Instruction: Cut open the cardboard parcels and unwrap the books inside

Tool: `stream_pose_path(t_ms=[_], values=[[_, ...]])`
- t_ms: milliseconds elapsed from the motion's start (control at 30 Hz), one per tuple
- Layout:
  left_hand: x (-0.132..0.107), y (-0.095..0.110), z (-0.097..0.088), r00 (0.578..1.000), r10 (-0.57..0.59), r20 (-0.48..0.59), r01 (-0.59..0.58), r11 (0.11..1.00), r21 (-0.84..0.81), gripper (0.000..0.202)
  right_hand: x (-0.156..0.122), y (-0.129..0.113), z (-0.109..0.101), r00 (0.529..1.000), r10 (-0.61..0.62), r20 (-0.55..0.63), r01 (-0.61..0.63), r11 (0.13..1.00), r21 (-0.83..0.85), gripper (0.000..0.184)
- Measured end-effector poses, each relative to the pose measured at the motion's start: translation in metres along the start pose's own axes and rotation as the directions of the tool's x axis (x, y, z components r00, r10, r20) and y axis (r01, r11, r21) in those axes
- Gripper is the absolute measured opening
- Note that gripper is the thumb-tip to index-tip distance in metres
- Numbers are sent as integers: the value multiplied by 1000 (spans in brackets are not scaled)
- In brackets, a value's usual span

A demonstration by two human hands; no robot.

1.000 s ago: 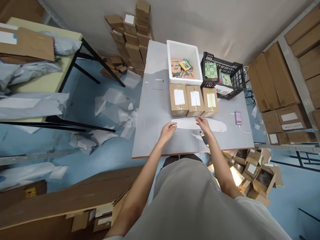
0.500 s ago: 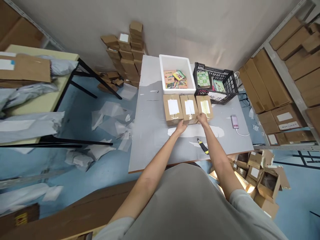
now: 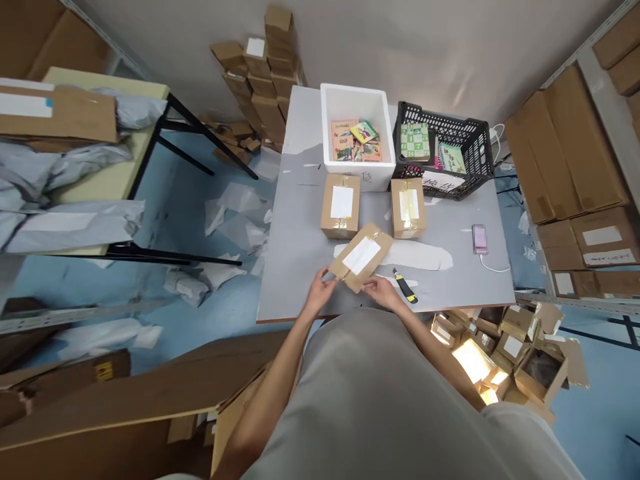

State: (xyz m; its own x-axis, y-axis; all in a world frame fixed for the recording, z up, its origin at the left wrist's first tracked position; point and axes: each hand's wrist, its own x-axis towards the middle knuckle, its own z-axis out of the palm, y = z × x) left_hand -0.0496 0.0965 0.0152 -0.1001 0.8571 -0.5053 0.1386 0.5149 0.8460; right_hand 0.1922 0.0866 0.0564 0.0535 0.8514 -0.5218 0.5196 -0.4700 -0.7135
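A taped cardboard box (image 3: 361, 256) with a white label lies tilted near the front of the grey table (image 3: 300, 233). My left hand (image 3: 320, 291) grips its near left corner and my right hand (image 3: 381, 291) grips its near right edge. Two more labelled boxes stay farther back, one on the left (image 3: 341, 205) and one on the right (image 3: 407, 207), with a gap between them. A yellow and black utility knife (image 3: 405, 286) lies just right of my right hand.
A white foam bin (image 3: 356, 103) of colourful booklets and a black crate (image 3: 440, 148) stand at the table's back. A pink phone (image 3: 479, 239) on a cable lies right. Small boxes litter the floor at right, plastic wrap at left; shelves of cartons stand right.
Both hands reached to the middle box of the row, took hold of it and pulled it toward me. It now sits turned at an angle by the table's front.
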Motion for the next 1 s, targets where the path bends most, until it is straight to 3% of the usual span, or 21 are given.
stream_pose_path(t_ms=[67,167,200,300,400,533,633,767,900,1000], values=[[-8,-12,-20,991,-121,-50,120,992,-28,79,10,2,-9,995,-89,-33,89,996,17,17],[-19,-20,-27,980,-193,41,193,981,-13,85,54,5,-48,918,-131,-375,150,988,20,46],[-22,-22,-24,980,-179,93,179,984,6,85,69,8,-61,906,-95,-413,129,990,56,52],[-29,-28,-9,984,-86,157,81,996,37,80,92,25,-80,960,-44,-278,99,977,189,59],[-32,-38,0,995,-27,100,32,998,-46,81,75,49,-67,983,-73,-167,109,970,219,69],[-37,-51,3,1000,1,29,3,993,-118,81,28,76,-36,979,-127,-158,165,952,258,86],[-43,-54,-1,998,63,23,-62,998,-23,85,-1,88,-21,966,-157,-203,201,955,218,88],[-54,-42,-15,991,132,1,-130,977,170,98,-29,89,-15,937,-209,-278,261,951,163,82],[-57,-23,-31,986,165,-8,-149,911,385,80,-41,82,-19,911,-250,-327,296,950,97,72],[-47,-15,-36,989,149,8,-134,864,486,71,-36,80,-16,930,-215,-298,246,966,72,70]])
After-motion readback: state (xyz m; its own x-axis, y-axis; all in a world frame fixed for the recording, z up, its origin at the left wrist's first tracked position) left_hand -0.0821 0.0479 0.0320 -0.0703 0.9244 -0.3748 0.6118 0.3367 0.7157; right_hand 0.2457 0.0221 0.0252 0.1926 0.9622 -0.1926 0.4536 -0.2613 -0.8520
